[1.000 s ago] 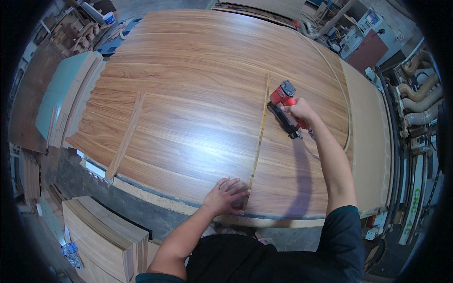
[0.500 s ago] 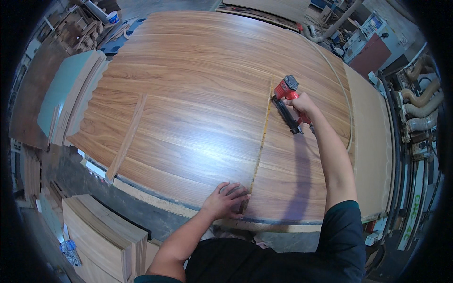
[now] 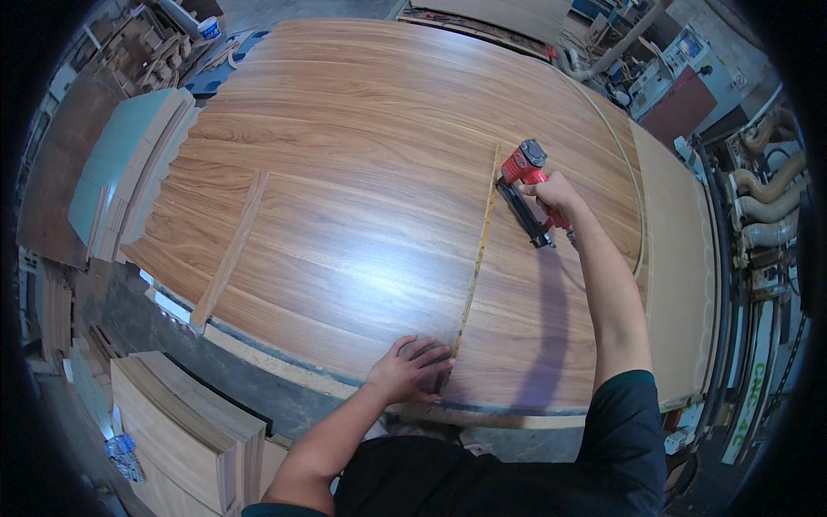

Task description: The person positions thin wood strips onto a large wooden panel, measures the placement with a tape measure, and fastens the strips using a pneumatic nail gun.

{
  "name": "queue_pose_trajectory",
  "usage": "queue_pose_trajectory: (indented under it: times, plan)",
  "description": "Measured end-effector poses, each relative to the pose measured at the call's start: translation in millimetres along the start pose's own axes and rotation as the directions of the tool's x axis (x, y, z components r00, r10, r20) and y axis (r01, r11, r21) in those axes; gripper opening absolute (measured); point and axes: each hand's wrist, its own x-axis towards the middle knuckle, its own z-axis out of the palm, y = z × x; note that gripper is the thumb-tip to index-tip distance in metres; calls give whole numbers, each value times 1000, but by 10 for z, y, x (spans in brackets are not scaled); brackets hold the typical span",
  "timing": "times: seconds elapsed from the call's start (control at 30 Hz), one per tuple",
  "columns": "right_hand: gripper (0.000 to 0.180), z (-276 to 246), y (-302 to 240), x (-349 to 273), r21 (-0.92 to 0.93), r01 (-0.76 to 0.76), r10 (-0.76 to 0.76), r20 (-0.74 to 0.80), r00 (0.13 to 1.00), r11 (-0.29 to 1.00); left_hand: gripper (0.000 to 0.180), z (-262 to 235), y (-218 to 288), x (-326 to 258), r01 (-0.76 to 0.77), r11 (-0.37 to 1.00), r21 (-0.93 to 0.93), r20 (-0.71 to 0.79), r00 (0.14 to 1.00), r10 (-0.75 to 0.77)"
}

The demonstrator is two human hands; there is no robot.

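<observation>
My right hand [image 3: 558, 195] is wrapped round the handle of a red and black nail gun [image 3: 522, 164]. The gun's nose meets the far part of a thin yellow-brown strip [image 3: 484, 241] that runs toward me across a large wood-grain board [image 3: 362, 172]. At the strip's near end, close to the board's front edge, my left hand [image 3: 413, 369] lies flat with its fingers spread. Its fingertips touch the strip, and part of the near end is hidden beneath them.
A pale air hose [image 3: 616, 142] curves over the board's right side. Another wooden strip [image 3: 234, 246] lies on the left. Stacked panels stand at the lower left [image 3: 185, 431] and far left [image 3: 129, 164]. Ribbed ducts [image 3: 767, 202] line the right side, and a machine with a screen [image 3: 685, 56] stands behind.
Almost nothing differs. The view has shifted very slightly; the nail gun stays at the same place on the strip and the left hand keeps its spread pose.
</observation>
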Motion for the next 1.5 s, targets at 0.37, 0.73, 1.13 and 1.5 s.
queue_pose_trajectory:
  times: [0.37,0.73,1.13,1.5]
  plan:
    - [51,-86,-71,514,34,-9,11,-59,998,999,100,-64,22,-5,1,1000,-13,-54,999,-1]
    - [50,-124,-167,515,45,-11,14,-71,997,999,105,23,4,0,-9,1000,2,-16,1000,10]
    - [43,-219,-201,684,142,-18,26,-59,998,990,106,16,-1,-6,-21,1000,-7,-73,997,21]
    - [49,-286,-424,850,83,-78,86,-92,992,993,111,165,-45,-4,-52,999,-8,-123,991,51]
